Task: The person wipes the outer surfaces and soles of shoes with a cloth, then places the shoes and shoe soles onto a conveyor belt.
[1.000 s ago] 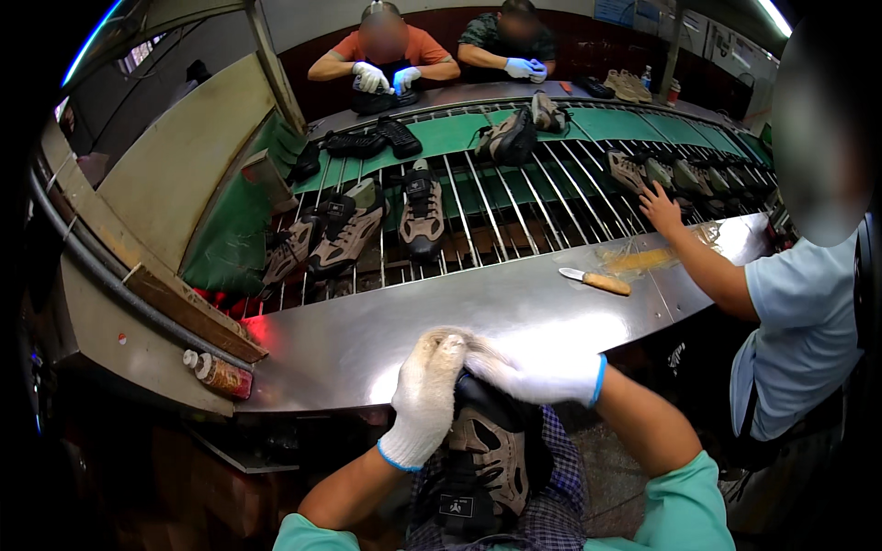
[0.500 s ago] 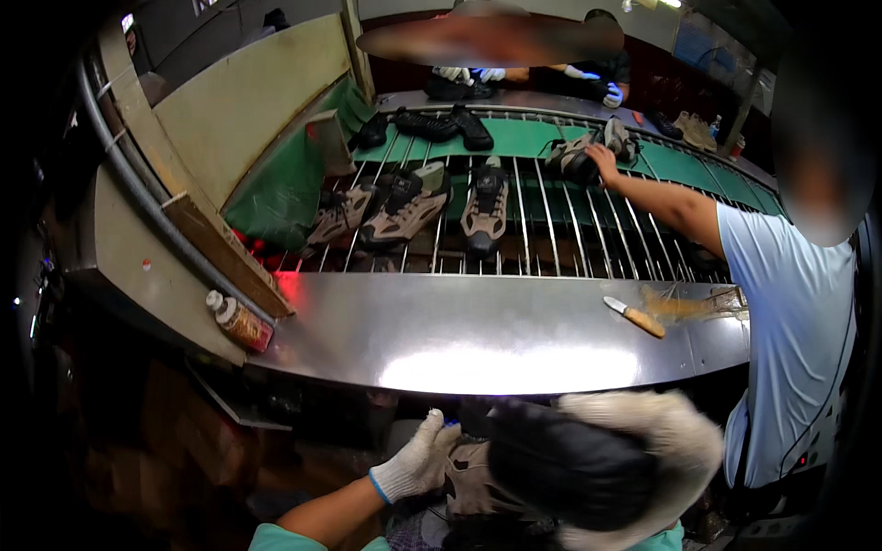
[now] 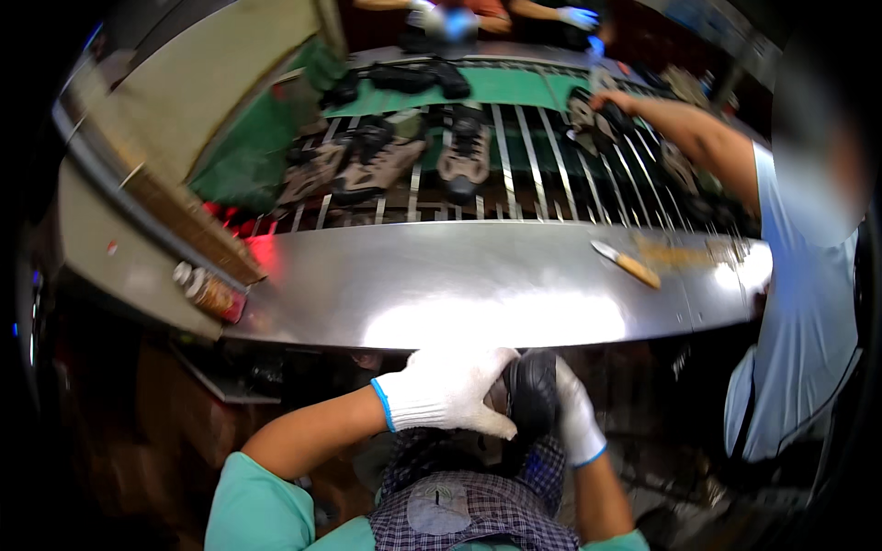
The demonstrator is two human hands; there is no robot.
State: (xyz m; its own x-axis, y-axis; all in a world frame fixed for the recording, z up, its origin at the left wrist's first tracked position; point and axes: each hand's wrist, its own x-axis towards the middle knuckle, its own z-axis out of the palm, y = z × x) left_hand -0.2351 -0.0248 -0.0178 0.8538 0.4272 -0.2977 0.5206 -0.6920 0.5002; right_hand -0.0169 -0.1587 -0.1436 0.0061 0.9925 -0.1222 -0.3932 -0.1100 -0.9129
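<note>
Holding dark shoe [image 3: 531,397] low in lap, just below near edge of steel bench [image 3: 459,285]. My left hand [image 3: 448,389], white-gloved, is lying over its top, fingers together and curled onto it. My right hand [image 3: 574,413] is cupping its far side, fingers wrapped on it. Best to be keeping both palms firm, shoe steady against checked apron [image 3: 459,500]. On bench: wooden-handled knife [image 3: 625,264], lying alone. Beyond: slatted conveyor [image 3: 514,174] carrying 3 or more shoes [image 3: 464,151]. Co-worker's arm [image 3: 689,133] reaching onto slats at right.
</note>
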